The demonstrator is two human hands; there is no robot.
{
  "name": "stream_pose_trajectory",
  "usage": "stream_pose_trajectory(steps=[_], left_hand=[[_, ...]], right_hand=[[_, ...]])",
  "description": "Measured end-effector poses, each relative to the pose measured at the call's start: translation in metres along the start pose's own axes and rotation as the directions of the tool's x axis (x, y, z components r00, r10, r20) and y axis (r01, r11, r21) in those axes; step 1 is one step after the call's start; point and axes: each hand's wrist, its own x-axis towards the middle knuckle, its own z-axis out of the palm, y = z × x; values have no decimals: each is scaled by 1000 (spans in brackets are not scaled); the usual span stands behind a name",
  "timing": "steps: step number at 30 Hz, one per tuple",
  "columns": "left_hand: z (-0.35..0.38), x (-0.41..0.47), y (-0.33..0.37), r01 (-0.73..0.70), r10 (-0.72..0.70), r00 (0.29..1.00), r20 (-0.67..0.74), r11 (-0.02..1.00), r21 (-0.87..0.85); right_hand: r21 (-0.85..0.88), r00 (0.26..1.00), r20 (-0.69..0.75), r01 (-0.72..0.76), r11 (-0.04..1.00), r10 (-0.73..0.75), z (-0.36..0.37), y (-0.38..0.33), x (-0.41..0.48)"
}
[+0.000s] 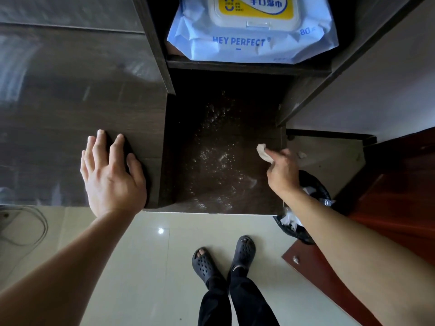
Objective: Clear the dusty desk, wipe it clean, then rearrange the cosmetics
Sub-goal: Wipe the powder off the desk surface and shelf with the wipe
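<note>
Much dust (216, 158) speckles the desk (70, 102); left hand (110, 177) rests flat, right hand (281, 171) pinches a crumpled wipe (264, 153) that may just smear it.

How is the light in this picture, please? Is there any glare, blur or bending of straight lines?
Head view: the recessed shelf is dim, with bright specks glinting; a small glare spot on the floor tile; pale streaky reflections on the desk top; the wide-angle lens splays straight furniture edges outward; the right hand with the wipe looks slightly soft.
</note>
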Motion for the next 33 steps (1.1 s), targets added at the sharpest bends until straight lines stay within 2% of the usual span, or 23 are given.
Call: stream_pose_trajectory(steps=[3,5,8,9,11,13,15,17,18,19,20,22,24,26,27,28,30,31,33], left_hand=[[0,0,0,4,-4,1000,1,1000,2],[1,0,0,-2,2,1000,3,1000,8],[0,0,0,9,-9,1000,9,1000,10],[-1,-1,0,9,-9,1000,9,1000,7],[-1,1,1,6,-6,1000,12,1000,5],[0,1,1,7,-8,1000,15,1000,9],[0,1,0,4,-4,1000,13,1000,12],[0,0,0,2,-2,1000,13,1000,13],[0,0,0,3,-3,1000,14,1000,14],[0,-1,0,4,-4,1000,12,1000,15],[0,0,0,4,-4,1000,10,1000,15],[0,-1,1,5,-5,1000,12,1000,16],[-1,0,1,15,-15,1000,17,1000,22],[-2,-1,2,19,-20,999,25,1000,24],[-3,-1,2,21,-22,999,28,1000,22],[-3,0,2,24,-25,999,30,999,22],[-3,2,2,29,-30,999,34,999,28],[-3,2,2,30,-31,999,33,999,33],[-2,1,1,30,-31,999,32,999,37]], right_hand=[[-75,980,99,177,981,-170,22,-15,-33],[-39,926,213,328,944,-313,28,-17,-77],[110,805,450,380,918,-387,19,-7,-128],[163,782,474,373,913,-404,13,-6,-132],[200,844,398,303,932,-360,4,-12,-108],[151,950,181,230,961,-255,3,-20,-54],[70,994,15,108,992,-110,3,-27,12],[44,998,7,-66,997,66,7,-32,56],[9,997,19,-78,997,77,12,-35,60],[-40,999,31,-10,999,12,18,-41,55],[-78,991,62,123,989,-118,23,-44,41],[-66,918,163,377,924,-362,29,-41,-5],[37,826,314,483,875,-469,25,-30,-49],[148,766,438,455,878,-471,13,-23,-67],[196,781,442,395,897,-441,7,-24,-62],[219,830,394,332,917,-395,3,-29,-46],[203,940,184,248,947,-286,-5,-46,7],[169,967,96,220,961,-238,-5,-56,40],[89,987,13,157,984,-158,2,-64,109]])
